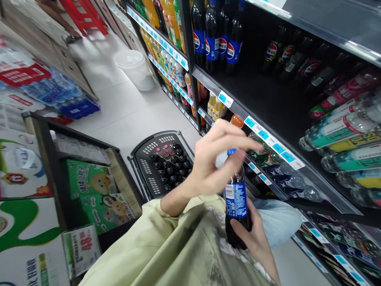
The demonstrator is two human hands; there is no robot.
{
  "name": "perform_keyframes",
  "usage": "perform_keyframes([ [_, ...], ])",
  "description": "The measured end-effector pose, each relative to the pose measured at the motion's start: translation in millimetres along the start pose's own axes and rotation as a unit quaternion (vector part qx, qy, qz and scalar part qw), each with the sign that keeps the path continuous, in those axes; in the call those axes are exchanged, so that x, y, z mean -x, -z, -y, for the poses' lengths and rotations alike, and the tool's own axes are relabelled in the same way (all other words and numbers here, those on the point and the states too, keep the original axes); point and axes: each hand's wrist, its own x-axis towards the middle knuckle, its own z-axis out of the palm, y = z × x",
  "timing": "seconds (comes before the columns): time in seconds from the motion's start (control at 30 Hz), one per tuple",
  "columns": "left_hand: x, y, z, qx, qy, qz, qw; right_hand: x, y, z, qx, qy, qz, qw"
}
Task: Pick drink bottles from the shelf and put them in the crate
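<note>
Cola bottle (235, 200) stands upright in the near middle of the head view, held up in front of the drinks shelf (271, 141) on the right. It is dark, with a blue label and a blue cap (231, 151). The right hand (258, 236) has its grip closed round the lower body of the bottle, fingers wrapped from behind. The left hand (214, 163), coming out of a pale green sleeve (169, 252), sits on top, its grip curled about the cap, with the forefinger stretched out to the right.

Behind the hands, on the floor (114, 104), lies a black basket (141, 165) packed with dark-capped bottles. On the far shelf stand Pepsi bottles (212, 38). A white bucket (134, 67) is far off by the shelving, and green cartons (95, 192) fill the rack at near left.
</note>
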Motion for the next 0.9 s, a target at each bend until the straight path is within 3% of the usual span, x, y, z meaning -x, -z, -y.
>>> perform_keyframes([
  [0.07, 11.9, 1.7, 33.0, 0.037, 0.126, -0.037, 0.991, -0.7, 2.9, -3.1, -0.003, -0.029, -0.006, 1.000],
  [0.17, 46.4, 0.8, 76.1, 0.126, 0.327, -0.094, 0.932, -4.1, 6.0, -4.9, -0.006, -0.041, 0.038, 0.998],
  [0.3, 85.6, -7.7, 107.2, 0.218, 0.474, -0.098, 0.847, -9.8, 7.2, -3.5, -0.004, -0.027, 0.057, 0.998],
  [0.43, 95.8, -20.3, 117.1, 0.267, 0.515, -0.110, 0.807, -10.7, 3.8, 2.5, 0.001, -0.035, 0.078, 0.996],
  [0.53, 91.8, -29.2, 116.9, 0.316, 0.514, -0.092, 0.792, -8.3, -4.0, 13.1, -0.013, -0.034, 0.030, 0.999],
  [0.67, 83.9, -38.2, 109.2, 0.375, 0.509, -0.063, 0.772, -6.0, -13.9, 28.7, -0.037, -0.035, 0.005, 0.999],
  [0.9, 75.7, -42.9, 91.1, 0.392, 0.536, -0.069, 0.744, -6.9, -16.7, 37.1, -0.029, -0.021, 0.013, 0.999],
])
